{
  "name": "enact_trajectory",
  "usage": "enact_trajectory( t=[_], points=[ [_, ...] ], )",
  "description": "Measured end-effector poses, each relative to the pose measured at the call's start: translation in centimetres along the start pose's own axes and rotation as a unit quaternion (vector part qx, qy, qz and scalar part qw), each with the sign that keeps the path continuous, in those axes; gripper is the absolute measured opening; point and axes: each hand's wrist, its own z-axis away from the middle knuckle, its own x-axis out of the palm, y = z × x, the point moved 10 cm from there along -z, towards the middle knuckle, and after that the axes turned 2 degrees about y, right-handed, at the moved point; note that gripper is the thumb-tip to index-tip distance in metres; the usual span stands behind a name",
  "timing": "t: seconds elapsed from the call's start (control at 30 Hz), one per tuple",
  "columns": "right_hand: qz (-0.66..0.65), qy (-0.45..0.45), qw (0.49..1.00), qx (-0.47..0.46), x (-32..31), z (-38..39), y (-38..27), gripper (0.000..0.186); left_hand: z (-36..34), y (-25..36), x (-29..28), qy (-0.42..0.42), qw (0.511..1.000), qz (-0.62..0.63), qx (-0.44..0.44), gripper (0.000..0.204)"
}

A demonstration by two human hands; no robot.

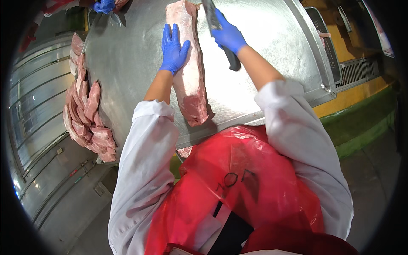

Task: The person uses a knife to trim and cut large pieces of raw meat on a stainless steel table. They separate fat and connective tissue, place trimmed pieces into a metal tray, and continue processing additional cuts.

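Note:
A long slab of pale, fat-covered meat (190,83) lies lengthwise on a steel table (131,55), its near end showing redder flesh. My left hand (172,51), in a blue glove, rests flat on the slab's left side with its fingers stretched out. In my right hand (229,36), also gloved in blue, is a knife (211,17) with a broad blade and a black handle. Its blade points away from me, just right of the slab's far part. The blade's far tip is cut off by the picture's upper edge.
Several strips of pink meat (85,110) are heaped along the table's left edge. Another person's blue-gloved hand (104,6) shows at the far left. A dark perforated crate (325,42) stands beyond the table's raised right rim, near a yellow surface (340,102).

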Motion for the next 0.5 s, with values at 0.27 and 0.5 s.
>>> enact_trajectory(
  t=[0.27,0.5],
  points=[
    [0.252,-0.015,0.968,-0.006,5.2,-3.0,-3.1,0.078,-0.1,1.2,-0.1,-0.006,0.998,0.037,0.04,0.08],
    [0.185,-0.109,0.973,0.086,6.0,5.8,-0.7,0.085,-1.4,-0.2,0.7,0.012,0.998,0.051,0.033,0.085]
  ],
)
